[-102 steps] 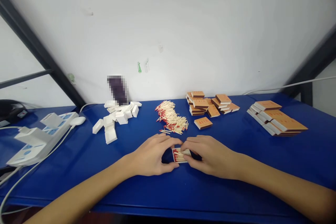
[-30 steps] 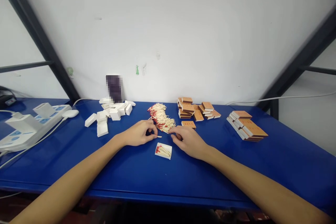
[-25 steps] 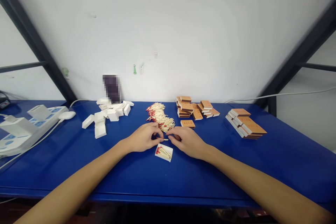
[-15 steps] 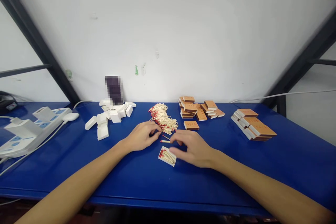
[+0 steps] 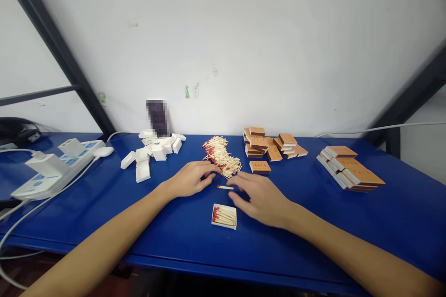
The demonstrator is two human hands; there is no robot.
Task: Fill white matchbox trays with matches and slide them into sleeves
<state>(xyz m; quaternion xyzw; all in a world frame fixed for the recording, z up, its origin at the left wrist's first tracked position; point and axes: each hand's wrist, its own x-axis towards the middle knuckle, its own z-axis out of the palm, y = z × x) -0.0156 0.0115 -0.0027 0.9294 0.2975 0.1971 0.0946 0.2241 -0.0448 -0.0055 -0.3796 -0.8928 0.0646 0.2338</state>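
Note:
A white matchbox tray (image 5: pixel 224 216) with several red-tipped matches in it lies on the blue table (image 5: pixel 174 227), just in front of my hands. My left hand (image 5: pixel 190 178) rests on the table with its fingers curled at the near edge of the loose match pile (image 5: pixel 222 156). My right hand (image 5: pixel 259 197) lies flat with fingers stretched toward the left, beside the tray. A single match (image 5: pixel 225 187) lies on the table between the two hands.
White inner trays (image 5: pixel 153 153) are heaped at back left. Orange matchbox sleeves (image 5: pixel 270 144) are piled behind the matches, one sleeve (image 5: pixel 260 166) apart. Stacked closed boxes (image 5: pixel 350 169) sit at right. A power strip (image 5: pixel 52 167) with cables lies at far left.
Both hands left the tray and went to the match pile. The tray now lies nearer the table's front edge, and one match lies loose between the hands.

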